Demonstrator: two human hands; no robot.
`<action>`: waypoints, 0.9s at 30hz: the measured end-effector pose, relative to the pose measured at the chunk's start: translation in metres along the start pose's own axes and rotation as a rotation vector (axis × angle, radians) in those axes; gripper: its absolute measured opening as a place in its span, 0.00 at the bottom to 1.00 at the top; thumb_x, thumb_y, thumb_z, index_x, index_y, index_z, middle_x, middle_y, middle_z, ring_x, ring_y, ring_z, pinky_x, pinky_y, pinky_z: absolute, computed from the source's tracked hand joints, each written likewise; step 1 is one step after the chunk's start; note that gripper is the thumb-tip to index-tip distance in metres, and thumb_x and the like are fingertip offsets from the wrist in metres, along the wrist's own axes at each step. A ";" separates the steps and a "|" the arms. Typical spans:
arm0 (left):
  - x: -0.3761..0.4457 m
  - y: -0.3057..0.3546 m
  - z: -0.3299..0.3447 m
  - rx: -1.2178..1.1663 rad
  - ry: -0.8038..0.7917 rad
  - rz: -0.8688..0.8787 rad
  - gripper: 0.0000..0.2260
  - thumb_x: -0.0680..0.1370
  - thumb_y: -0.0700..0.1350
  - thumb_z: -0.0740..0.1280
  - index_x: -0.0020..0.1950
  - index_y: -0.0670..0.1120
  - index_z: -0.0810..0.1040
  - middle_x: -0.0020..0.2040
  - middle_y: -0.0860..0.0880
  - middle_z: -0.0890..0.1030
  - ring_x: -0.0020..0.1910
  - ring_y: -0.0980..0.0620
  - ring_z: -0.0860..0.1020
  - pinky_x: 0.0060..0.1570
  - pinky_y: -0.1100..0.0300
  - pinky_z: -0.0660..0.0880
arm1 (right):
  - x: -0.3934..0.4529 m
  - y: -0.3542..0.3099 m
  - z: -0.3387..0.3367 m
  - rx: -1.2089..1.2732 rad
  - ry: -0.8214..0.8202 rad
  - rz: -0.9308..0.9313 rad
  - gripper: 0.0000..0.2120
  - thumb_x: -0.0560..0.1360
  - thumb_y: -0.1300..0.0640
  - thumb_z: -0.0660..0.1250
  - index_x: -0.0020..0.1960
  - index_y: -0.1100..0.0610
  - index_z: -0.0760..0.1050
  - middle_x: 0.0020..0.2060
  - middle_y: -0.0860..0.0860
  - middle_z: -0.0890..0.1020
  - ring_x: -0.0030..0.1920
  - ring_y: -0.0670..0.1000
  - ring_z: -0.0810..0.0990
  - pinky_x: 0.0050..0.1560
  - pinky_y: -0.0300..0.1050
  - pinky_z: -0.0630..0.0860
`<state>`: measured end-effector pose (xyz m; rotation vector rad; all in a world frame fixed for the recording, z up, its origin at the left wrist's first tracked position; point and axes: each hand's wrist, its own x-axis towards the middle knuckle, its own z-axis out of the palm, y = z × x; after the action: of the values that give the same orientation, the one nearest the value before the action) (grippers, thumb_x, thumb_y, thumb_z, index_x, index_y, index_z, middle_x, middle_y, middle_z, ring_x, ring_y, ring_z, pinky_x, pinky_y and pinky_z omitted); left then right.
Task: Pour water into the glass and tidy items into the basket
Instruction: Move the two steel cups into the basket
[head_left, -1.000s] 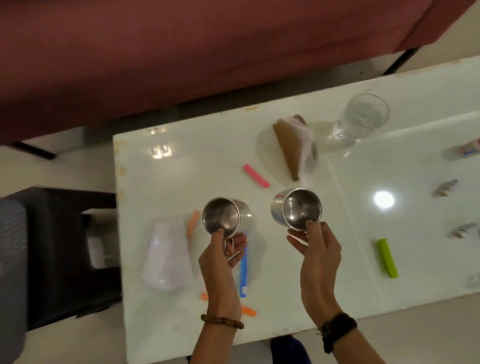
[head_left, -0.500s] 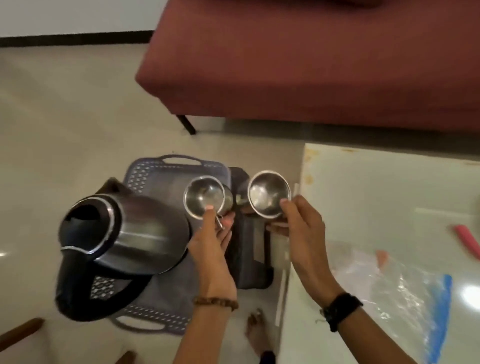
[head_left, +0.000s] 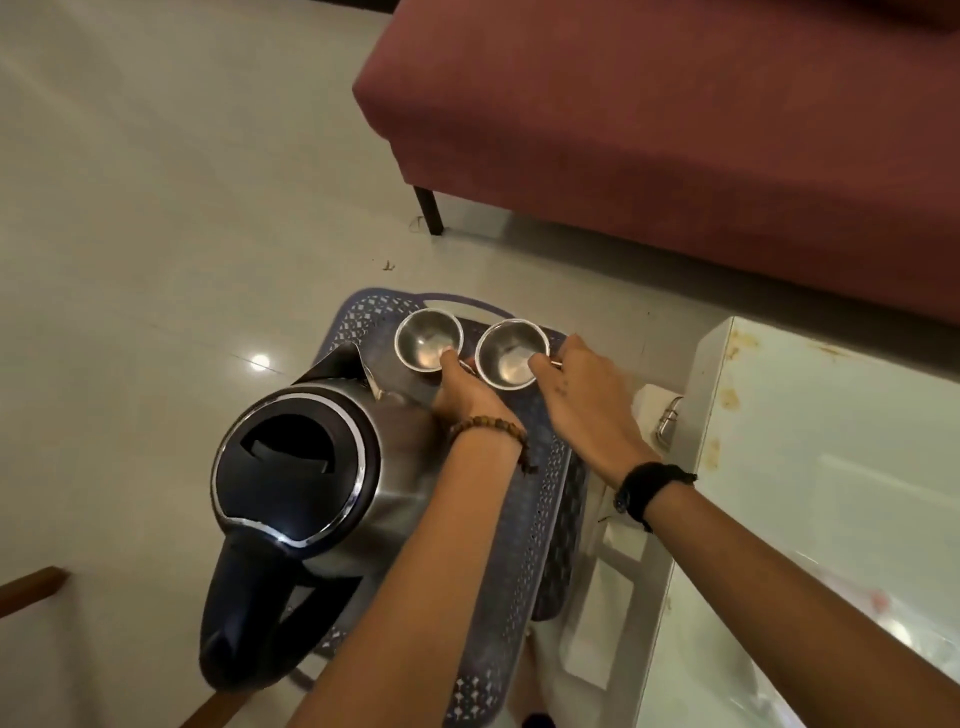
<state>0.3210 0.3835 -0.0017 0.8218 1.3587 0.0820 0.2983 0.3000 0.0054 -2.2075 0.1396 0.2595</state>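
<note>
Two steel cups sit side by side at the far end of a blue perforated basket (head_left: 524, 525) on the floor. My left hand (head_left: 462, 395) grips the left steel cup (head_left: 427, 339) with its thumb inside the rim. My right hand (head_left: 582, 400) grips the right steel cup (head_left: 511, 353) the same way. Both cups stand upright and look empty. A steel electric kettle (head_left: 311, 493) with a black lid and handle stands in the near left part of the basket. The glass is out of view.
A dark red sofa (head_left: 675, 130) fills the upper right, its black leg (head_left: 428, 210) near the basket. The white table (head_left: 831, 493) edge runs along the right, with a stool frame between it and the basket. Tiled floor lies to the left.
Both hands have carried the two steel cups from above the table leftward and down into the far end of the basket. The view has swung from the table to the floor.
</note>
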 end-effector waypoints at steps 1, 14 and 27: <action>0.003 0.002 0.003 -0.002 0.025 0.024 0.15 0.75 0.48 0.65 0.30 0.45 0.67 0.37 0.49 0.72 0.44 0.48 0.73 0.48 0.54 0.73 | 0.003 -0.001 0.004 -0.034 -0.017 -0.003 0.09 0.78 0.54 0.57 0.43 0.59 0.65 0.29 0.47 0.67 0.28 0.44 0.64 0.26 0.34 0.65; 0.028 0.002 -0.012 -0.018 0.075 0.076 0.14 0.77 0.49 0.62 0.41 0.39 0.78 0.46 0.44 0.78 0.48 0.47 0.75 0.50 0.54 0.73 | 0.014 0.000 0.023 -0.037 -0.149 0.066 0.08 0.79 0.56 0.54 0.44 0.60 0.63 0.31 0.48 0.66 0.30 0.45 0.64 0.28 0.41 0.57; 0.035 -0.005 -0.027 0.161 -0.050 0.099 0.22 0.76 0.53 0.64 0.62 0.39 0.71 0.59 0.43 0.77 0.58 0.44 0.77 0.55 0.47 0.74 | 0.014 -0.001 0.029 -0.138 -0.162 0.096 0.07 0.80 0.55 0.57 0.45 0.58 0.64 0.45 0.57 0.69 0.44 0.53 0.67 0.42 0.45 0.62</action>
<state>0.3043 0.4096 -0.0330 1.0198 1.2889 0.0292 0.3079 0.3231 -0.0143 -2.3082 0.1423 0.5128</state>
